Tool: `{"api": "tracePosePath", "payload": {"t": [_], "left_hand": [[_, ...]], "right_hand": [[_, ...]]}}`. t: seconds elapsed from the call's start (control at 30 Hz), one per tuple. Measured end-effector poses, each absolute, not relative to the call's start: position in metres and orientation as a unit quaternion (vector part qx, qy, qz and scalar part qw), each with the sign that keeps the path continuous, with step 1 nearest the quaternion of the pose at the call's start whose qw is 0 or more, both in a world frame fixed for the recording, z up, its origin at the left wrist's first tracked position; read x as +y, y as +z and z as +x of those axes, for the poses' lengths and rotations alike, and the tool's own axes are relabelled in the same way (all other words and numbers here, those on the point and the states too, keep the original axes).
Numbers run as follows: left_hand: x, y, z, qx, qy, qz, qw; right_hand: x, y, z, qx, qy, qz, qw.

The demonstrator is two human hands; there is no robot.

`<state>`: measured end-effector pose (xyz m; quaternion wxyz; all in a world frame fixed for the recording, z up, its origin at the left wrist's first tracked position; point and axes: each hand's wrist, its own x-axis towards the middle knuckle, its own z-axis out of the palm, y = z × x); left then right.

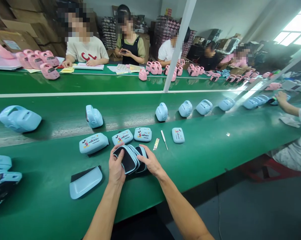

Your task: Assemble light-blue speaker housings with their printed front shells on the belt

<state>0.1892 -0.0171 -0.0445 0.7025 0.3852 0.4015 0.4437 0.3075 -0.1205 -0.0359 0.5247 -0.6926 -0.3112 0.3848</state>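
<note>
Between my two hands is a fanned stack of black panels with light blue rims point(130, 160). My left hand point(117, 166) closes round the stack's left side, thumb across the black face. My right hand point(150, 161) grips the right side, where one panel stands apart from the others. Just beyond lie printed blue covers with a cartoon mouse: a large one point(93, 143), a second point(122, 137) and a third point(143, 134). To the left of my left hand, a plain blue curved cover point(86, 183) rests partly over a black piece.
A white-handled screwdriver point(163, 138), a small sticker strip point(155, 144) and another printed cover point(178, 135) lie right of centre. Blue plastic housings point(161, 112) line the conveyor. Co-workers sit opposite near pink housings point(154, 68); another person's hand point(281, 97) reaches in at right.
</note>
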Motion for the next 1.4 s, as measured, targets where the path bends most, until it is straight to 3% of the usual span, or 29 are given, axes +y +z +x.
{"api": "tracePosePath", "payload": {"t": [0.17, 0.33, 0.4, 0.47, 0.57, 0.73, 0.83, 0.9, 1.0, 1.07, 1.13, 1.2, 1.3, 1.4], "left_hand": [[-0.028, -0.039, 0.194, 0.439, 0.36, 0.32, 0.758], [-0.024, -0.03, 0.184, 0.368, 0.382, 0.169, 0.831], [-0.017, -0.023, 0.172, 0.351, 0.393, 0.093, 0.845], [-0.011, -0.016, 0.158, 0.343, 0.397, 0.04, 0.85], [-0.008, -0.009, 0.14, 0.344, 0.39, 0.003, 0.854], [-0.012, 0.004, 0.13, 0.37, 0.404, 0.007, 0.837], [-0.014, 0.01, 0.129, 0.393, 0.428, 0.036, 0.813], [-0.016, 0.01, 0.128, 0.417, 0.445, 0.069, 0.79], [-0.019, 0.006, 0.131, 0.461, 0.449, 0.154, 0.75], [-0.024, 0.003, 0.135, 0.464, 0.426, 0.249, 0.735], [-0.029, 0.001, 0.142, 0.451, 0.393, 0.384, 0.704], [-0.033, 0.0, 0.149, 0.428, 0.366, 0.541, 0.625], [-0.035, 0.001, 0.158, 0.365, 0.352, 0.724, 0.468], [-0.038, 0.001, 0.168, 0.325, 0.293, 0.787, 0.435]], "right_hand": [[-0.117, -0.041, 0.29, -0.172, 0.409, -0.608, 0.658], [-0.126, -0.039, 0.296, -0.015, 0.524, -0.439, 0.73], [-0.13, -0.036, 0.307, -0.036, 0.51, -0.429, 0.745], [-0.132, -0.032, 0.318, -0.142, 0.416, -0.507, 0.741], [-0.127, -0.027, 0.327, -0.324, 0.245, -0.641, 0.651], [-0.116, -0.035, 0.329, -0.659, 0.078, -0.701, 0.261], [-0.113, -0.041, 0.333, -0.689, 0.029, -0.701, 0.181], [-0.112, -0.041, 0.332, -0.654, 0.029, -0.723, 0.219], [-0.112, -0.033, 0.314, -0.54, 0.108, -0.73, 0.405], [-0.112, -0.025, 0.29, -0.426, 0.251, -0.662, 0.563], [-0.112, -0.019, 0.263, -0.287, 0.425, -0.539, 0.668], [-0.114, -0.018, 0.243, -0.164, 0.537, -0.43, 0.707], [-0.123, -0.021, 0.232, -0.048, 0.591, -0.342, 0.729], [-0.142, -0.027, 0.235, -0.001, 0.608, -0.296, 0.737]]}}
